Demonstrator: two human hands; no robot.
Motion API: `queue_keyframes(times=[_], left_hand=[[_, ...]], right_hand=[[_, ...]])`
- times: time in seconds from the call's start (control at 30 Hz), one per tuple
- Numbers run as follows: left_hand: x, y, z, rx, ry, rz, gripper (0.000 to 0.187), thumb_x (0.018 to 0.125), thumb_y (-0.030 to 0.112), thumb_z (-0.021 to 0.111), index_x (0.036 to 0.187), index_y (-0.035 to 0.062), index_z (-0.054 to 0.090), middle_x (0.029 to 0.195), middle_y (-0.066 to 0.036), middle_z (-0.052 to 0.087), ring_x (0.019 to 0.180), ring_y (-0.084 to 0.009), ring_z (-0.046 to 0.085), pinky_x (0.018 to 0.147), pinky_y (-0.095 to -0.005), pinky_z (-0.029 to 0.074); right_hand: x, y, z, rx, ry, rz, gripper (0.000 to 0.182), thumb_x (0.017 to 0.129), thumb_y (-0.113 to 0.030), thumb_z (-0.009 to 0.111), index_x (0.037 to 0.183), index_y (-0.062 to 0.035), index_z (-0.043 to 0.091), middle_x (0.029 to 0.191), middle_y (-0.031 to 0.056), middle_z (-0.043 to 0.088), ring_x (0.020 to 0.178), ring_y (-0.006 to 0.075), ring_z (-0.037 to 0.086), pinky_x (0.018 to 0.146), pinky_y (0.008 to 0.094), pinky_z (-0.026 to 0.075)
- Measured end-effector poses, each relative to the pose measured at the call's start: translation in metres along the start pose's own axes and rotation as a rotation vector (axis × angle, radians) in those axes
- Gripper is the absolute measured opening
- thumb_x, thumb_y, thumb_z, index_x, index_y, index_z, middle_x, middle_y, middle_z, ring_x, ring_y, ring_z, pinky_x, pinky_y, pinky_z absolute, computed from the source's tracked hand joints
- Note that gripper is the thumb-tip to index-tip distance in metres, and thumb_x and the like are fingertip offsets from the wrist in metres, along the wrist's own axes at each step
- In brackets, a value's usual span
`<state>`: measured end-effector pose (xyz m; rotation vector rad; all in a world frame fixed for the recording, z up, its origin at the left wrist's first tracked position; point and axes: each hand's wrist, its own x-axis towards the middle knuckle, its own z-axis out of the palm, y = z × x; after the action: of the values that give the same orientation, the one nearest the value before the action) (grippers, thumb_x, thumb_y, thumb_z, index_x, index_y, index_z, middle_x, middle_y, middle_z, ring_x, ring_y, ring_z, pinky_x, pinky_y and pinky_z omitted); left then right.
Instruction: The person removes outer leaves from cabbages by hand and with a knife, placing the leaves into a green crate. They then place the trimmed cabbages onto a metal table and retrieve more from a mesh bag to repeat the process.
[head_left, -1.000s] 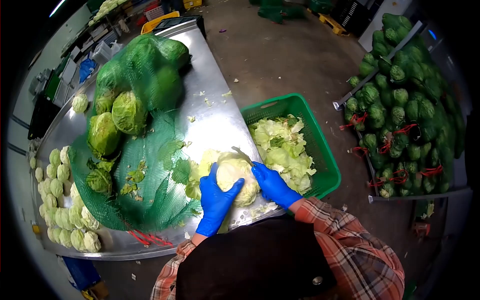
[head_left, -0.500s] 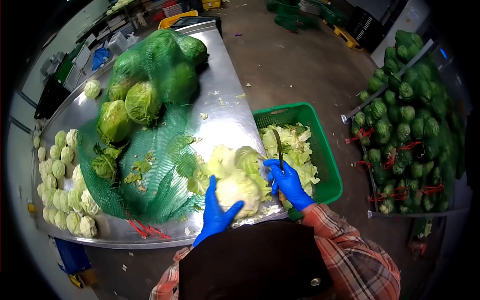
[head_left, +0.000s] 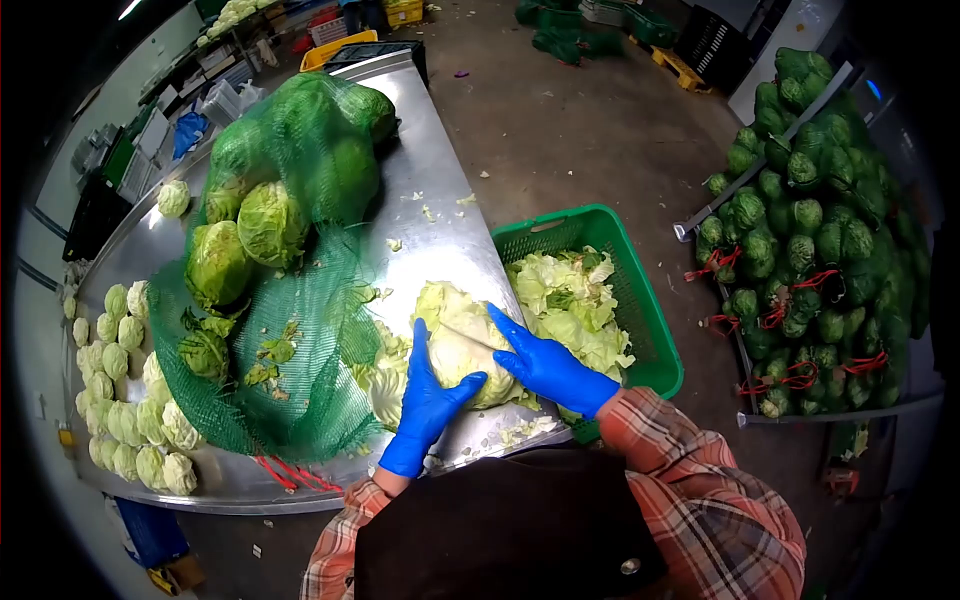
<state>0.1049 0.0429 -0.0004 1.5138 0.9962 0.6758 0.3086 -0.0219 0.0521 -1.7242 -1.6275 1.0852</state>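
A pale cabbage (head_left: pixel 460 345) rests on the metal table near its front edge, between my two blue-gloved hands. My left hand (head_left: pixel 430 400) cups its left side, thumb across the front. From the right, my right hand (head_left: pixel 550 368) is closed round the knife, its fingers against the cabbage; the handle is hidden and only a thin dark line of the blade (head_left: pixel 482 342) shows across the cabbage. Loose leaves (head_left: pixel 385 385) lie left of the cabbage. Beside the table, a green crate (head_left: pixel 655 330) holds cut leaves.
Green netting (head_left: pixel 320 340) with large cabbages (head_left: pixel 272 222) covers the middle of the metal table (head_left: pixel 425 180). Several trimmed cabbages (head_left: pixel 125 425) stand at its left end. Netted cabbages (head_left: pixel 800 250) are stacked in a metal frame on the right.
My right hand has moved left from over the crate to the cabbage, and the upright knife blade has swung down. The cabbage has shifted slightly up and left in view.
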Motion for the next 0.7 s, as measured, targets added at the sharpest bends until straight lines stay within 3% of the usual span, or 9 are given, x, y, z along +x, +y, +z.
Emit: queue_keyframes(times=[0.1, 0.2, 0.3, 0.33, 0.43, 0.5, 0.57, 0.6, 0.7], left_hand=[[0.001, -0.004, 0.003, -0.019, -0.003, -0.002, 0.113, 0.071, 0.024, 0.083, 0.15, -0.0008, 0.006, 0.151, -0.023, 0.023, 0.139, -0.0314, 0.027, 0.113, -0.0391, 0.026], [0.003, -0.006, 0.007, -0.055, 0.035, 0.022, 0.112, 0.072, 0.023, 0.082, 0.15, -0.0007, 0.005, 0.152, -0.022, 0.021, 0.14, -0.0306, 0.025, 0.114, -0.0387, 0.024], [0.003, -0.004, 0.003, -0.128, 0.04, -0.025, 0.112, 0.074, 0.022, 0.08, 0.15, -0.0009, 0.002, 0.154, -0.022, 0.017, 0.142, -0.0299, 0.021, 0.114, -0.0379, 0.022], [0.003, -0.006, -0.001, -0.14, 0.036, -0.052, 0.112, 0.074, 0.021, 0.08, 0.15, -0.0009, 0.001, 0.154, -0.022, 0.016, 0.142, -0.0298, 0.021, 0.115, -0.0378, 0.022], [0.001, -0.007, -0.002, -0.123, 0.042, -0.066, 0.109, 0.075, 0.021, 0.08, 0.15, -0.0009, 0.005, 0.153, -0.022, 0.018, 0.141, -0.0295, 0.022, 0.114, -0.0377, 0.023], [0.003, -0.001, 0.002, -0.117, 0.043, -0.065, 0.107, 0.075, 0.021, 0.08, 0.15, -0.0008, 0.007, 0.153, -0.022, 0.02, 0.141, -0.0293, 0.023, 0.114, -0.0379, 0.024], [0.004, -0.002, 0.005, -0.141, 0.06, -0.074, 0.104, 0.075, 0.02, 0.08, 0.15, 0.0001, 0.01, 0.152, -0.021, 0.023, 0.14, -0.0291, 0.025, 0.114, -0.0381, 0.025], [0.005, -0.003, 0.003, -0.133, 0.049, -0.089, 0.104, 0.075, 0.019, 0.079, 0.15, 0.0008, 0.01, 0.151, -0.021, 0.023, 0.139, -0.029, 0.026, 0.114, -0.0381, 0.025], [-0.006, -0.006, -0.008, -0.203, -0.027, -0.059, 0.103, 0.075, 0.016, 0.079, 0.151, 0.0034, 0.01, 0.151, -0.019, 0.025, 0.138, -0.0289, 0.028, 0.113, -0.0378, 0.026]], right_hand=[[0.02, 0.004, -0.007, -0.043, -0.128, 0.178, 0.061, 0.099, -0.043, 0.041, 0.151, -0.015, 0.022, 0.133, 0.0246, 0.051, 0.115, 0.0401, 0.056, 0.095, 0.0423, 0.045], [0.035, 0.017, -0.009, -0.029, -0.162, 0.1, 0.061, 0.1, -0.044, 0.039, 0.151, -0.015, 0.021, 0.128, 0.0253, 0.054, 0.113, 0.0399, 0.057, 0.092, 0.0434, 0.046], [0.025, -0.015, -0.029, 0.071, -0.3, 0.311, 0.061, 0.1, -0.044, 0.039, 0.151, -0.0147, 0.022, 0.131, 0.0276, 0.051, 0.115, 0.0399, 0.055, 0.096, 0.0425, 0.045], [0.026, 0.014, -0.012, 0.021, -0.177, 0.058, 0.061, 0.1, -0.044, 0.039, 0.151, -0.0141, 0.022, 0.134, 0.03, 0.047, 0.117, 0.0382, 0.055, 0.099, 0.0415, 0.043], [0.03, 0.005, -0.011, -0.06, -0.166, 0.091, 0.06, 0.1, -0.043, 0.039, 0.15, -0.0137, 0.023, 0.139, 0.03, 0.042, 0.123, 0.0373, 0.051, 0.103, 0.041, 0.04], [0.037, 0.007, -0.015, -0.057, -0.187, 0.139, 0.06, 0.099, -0.045, 0.042, 0.148, -0.0121, 0.03, 0.118, 0.026, 0.058, 0.089, 0.0341, 0.064, 0.083, 0.0393, 0.05], [0.041, -0.014, -0.032, 0.011, -0.279, 0.301, 0.061, 0.098, -0.047, 0.043, 0.147, -0.0116, 0.034, 0.1, 0.0217, 0.066, 0.068, 0.0286, 0.064, 0.066, 0.0365, 0.053], [0.046, 0.017, -0.022, 0.291, -0.235, 0.304, 0.06, 0.097, -0.05, 0.044, 0.143, -0.0107, 0.04, 0.073, 0.0119, 0.061, 0.046, 0.0162, 0.051, 0.045, 0.0307, 0.045], [0.056, 0.072, -0.011, 0.704, -0.118, 0.487, 0.057, 0.095, -0.049, 0.051, 0.137, -0.0103, 0.046, 0.072, 0.0059, 0.056, 0.044, 0.0105, 0.048, 0.041, 0.0254, 0.042]])
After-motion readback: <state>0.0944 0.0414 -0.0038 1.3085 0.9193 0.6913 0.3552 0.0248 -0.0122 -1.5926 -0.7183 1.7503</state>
